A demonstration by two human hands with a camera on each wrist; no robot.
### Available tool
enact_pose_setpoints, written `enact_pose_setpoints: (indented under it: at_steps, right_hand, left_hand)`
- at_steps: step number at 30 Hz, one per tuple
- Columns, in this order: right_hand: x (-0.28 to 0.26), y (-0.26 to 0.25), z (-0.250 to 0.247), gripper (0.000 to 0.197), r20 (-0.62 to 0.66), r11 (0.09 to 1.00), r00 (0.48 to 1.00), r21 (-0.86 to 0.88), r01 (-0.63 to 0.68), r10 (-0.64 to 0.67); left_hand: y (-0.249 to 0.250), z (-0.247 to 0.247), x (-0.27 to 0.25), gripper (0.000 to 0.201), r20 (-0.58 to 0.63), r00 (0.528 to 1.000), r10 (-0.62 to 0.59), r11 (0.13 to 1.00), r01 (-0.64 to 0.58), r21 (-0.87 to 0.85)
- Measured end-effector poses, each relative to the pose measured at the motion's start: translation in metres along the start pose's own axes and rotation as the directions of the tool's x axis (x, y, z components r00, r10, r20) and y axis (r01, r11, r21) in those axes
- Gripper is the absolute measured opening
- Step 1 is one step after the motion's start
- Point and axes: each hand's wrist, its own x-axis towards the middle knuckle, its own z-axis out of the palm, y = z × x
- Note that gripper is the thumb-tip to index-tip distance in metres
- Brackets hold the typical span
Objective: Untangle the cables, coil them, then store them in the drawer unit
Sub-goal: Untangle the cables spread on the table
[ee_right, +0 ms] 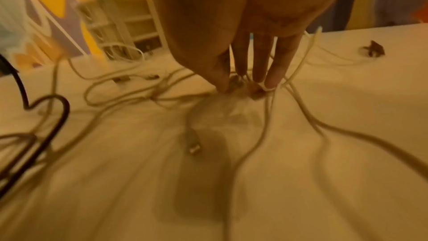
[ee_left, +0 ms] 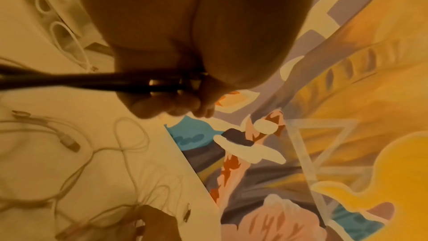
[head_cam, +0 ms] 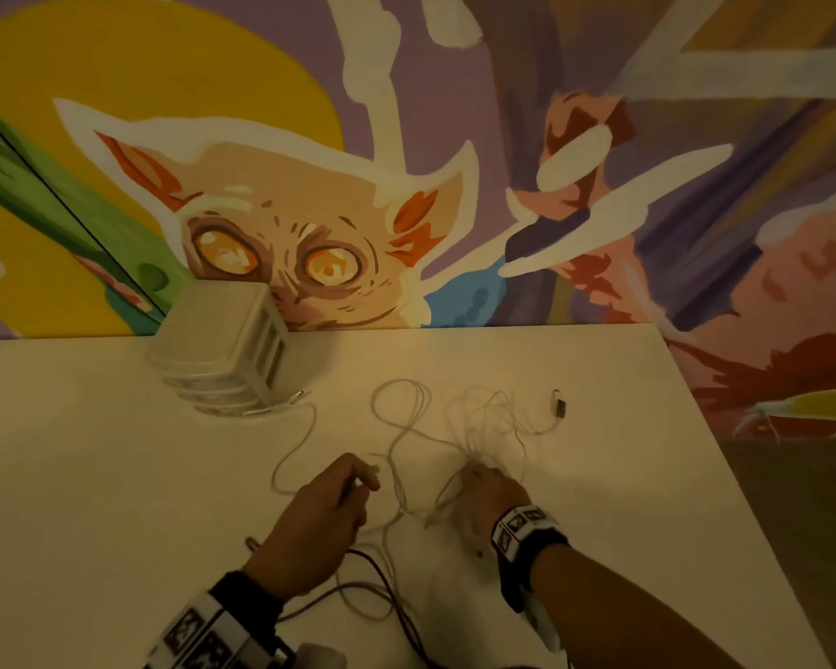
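Cables (head_cam: 454, 427) are lying snarled on the desk (head_cam: 117, 475), the knot sitting directly under the right hand (head_cam: 491, 494), whose fingertips are pinching it. The left hand (head_cam: 319, 519), just beside, is gripping a dark cable (ee_left: 92, 80) running back toward the person.

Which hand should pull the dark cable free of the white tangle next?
Left. The left hand already grips the dark cable; the right hand pinches the white cable knot, likely anchoring it.
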Motion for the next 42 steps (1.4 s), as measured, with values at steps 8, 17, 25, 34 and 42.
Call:
enact_pose_setpoints:
  at_steps: [8, 17, 25, 34, 42]
  right_hand:
    - [0.0, 0.017, 0.02, 0.063, -0.022, 0.982, 0.999, -0.184, -0.049, 0.046]
    - [-0.067, -0.035, -0.075, 0.026, -0.035, 0.945, 0.952, 0.115, 0.306, -0.304]
    - [-0.11, -0.077, -0.155, 0.034, -0.645, 0.711, 0.7, 0.334, 0.619, -0.306]
    - [-0.109, -0.096, -0.103, 0.018, -0.278, 0.505, 0.917, 0.769, 0.391, -0.286]
    - [-0.114, -0.054, -0.068, 0.013, -0.091, 0.824, 0.972, 0.516, 0.233, -0.218]
  left_hand:
    - [-0.003, -0.001, -0.009, 0.014, -0.189, 0.982, 0.029, 0.999, -0.036, -0.036]
    - [0.003, 0.011, 0.003, 0.027, -0.146, 0.968, 0.204, 0.959, -0.228, -0.168]
    - [0.047, 0.025, -0.006, 0.034, 0.063, 0.933, 0.355, 0.816, -0.276, -0.507]
    - [0.095, -0.009, 0.004, 0.022, -0.092, 0.966, 0.24, 0.352, -0.175, -0.92]
    - [0.085, -0.074, 0.012, 0.027, -0.233, 0.947, 0.221, 0.156, -0.27, -0.95]
